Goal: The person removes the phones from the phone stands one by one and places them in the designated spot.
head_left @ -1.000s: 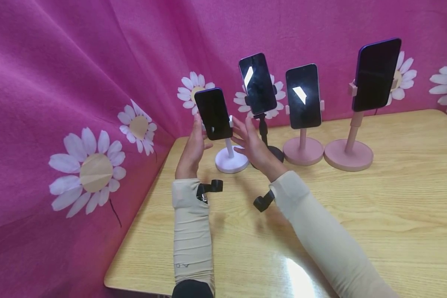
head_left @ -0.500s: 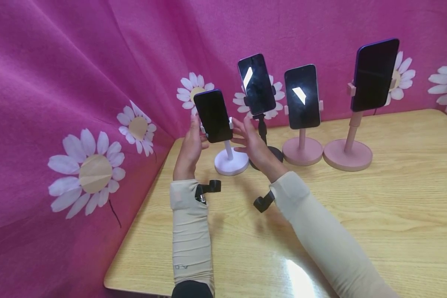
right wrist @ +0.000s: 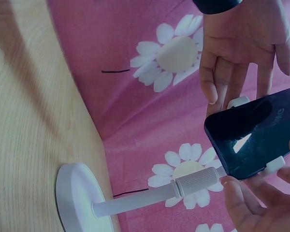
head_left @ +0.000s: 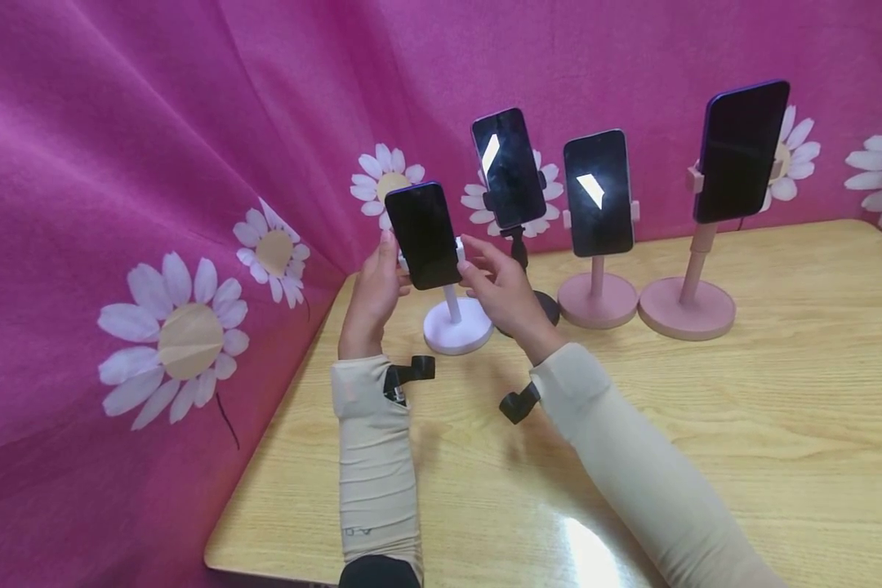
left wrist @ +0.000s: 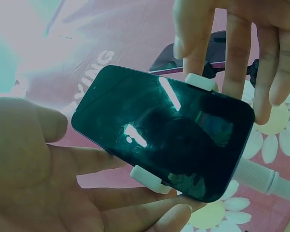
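A glossy black slab phone with rounded corners and a blue-violet rim sits in the white plastic clamp of a smooth white stand, whose round base and slim stem carry it above the counter. The wrist views show ribbing on the stem's collar and pale reflections on the screen. The phone's long axis runs nearly upright, its top leaning left; the screen faces the person.

The left hand flanks the phone's left edge, fingers spread, nearly straight and reaching behind it. The right hand is at the clamp's right arm, its fingers extended and apart; how firmly they touch cannot be told. Neither has a closed hold on anything.

To the right stand a black stand and two matte pink stands, each bearing a dark phone. The counter is pale, grained wood-look with rounded corners; behind hangs a magenta fabric drape printed with large white daisies.
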A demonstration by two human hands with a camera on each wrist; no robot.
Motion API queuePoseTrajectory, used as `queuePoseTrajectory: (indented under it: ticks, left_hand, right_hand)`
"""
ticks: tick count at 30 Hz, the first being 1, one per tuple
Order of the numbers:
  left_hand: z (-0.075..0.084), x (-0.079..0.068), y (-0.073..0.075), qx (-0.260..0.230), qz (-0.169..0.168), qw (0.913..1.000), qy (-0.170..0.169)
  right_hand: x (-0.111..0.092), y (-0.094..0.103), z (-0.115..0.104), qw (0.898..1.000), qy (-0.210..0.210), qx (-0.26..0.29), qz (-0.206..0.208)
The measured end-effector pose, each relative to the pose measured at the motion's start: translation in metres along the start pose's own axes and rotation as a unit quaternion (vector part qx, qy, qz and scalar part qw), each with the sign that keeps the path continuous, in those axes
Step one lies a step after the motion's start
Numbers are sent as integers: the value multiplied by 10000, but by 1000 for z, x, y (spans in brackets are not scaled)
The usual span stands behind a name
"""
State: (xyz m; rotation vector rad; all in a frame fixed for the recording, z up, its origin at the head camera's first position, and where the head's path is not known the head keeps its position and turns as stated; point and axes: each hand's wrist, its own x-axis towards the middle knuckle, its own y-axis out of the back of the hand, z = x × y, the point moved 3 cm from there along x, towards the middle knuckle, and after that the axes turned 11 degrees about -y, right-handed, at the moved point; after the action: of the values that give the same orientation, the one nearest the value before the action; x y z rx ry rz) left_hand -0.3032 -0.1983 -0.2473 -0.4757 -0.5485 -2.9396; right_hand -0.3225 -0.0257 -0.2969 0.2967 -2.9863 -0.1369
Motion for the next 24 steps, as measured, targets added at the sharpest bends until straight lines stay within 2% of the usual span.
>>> queuePoseTrajectory:
  ticks: [4, 9, 15, 24]
  left_hand:
    - [2, -3, 2, 311, 5, 9995, 34]
    - [5, -8, 4, 754, -79, 9969, -218]
    - [11, -15, 6, 1312, -274, 9898, -484]
    - [16, -18, 8, 1539, -484, 9844, -703]
  right_hand:
    - [-1, 0, 0, 9996, 43, -232, 173]
    - [-2, 2, -2, 9979, 98, -531, 359]
    - [-6, 5, -4, 9955, 257, -846, 332]
    - [-10, 12, -10, 9942, 405, -966, 224]
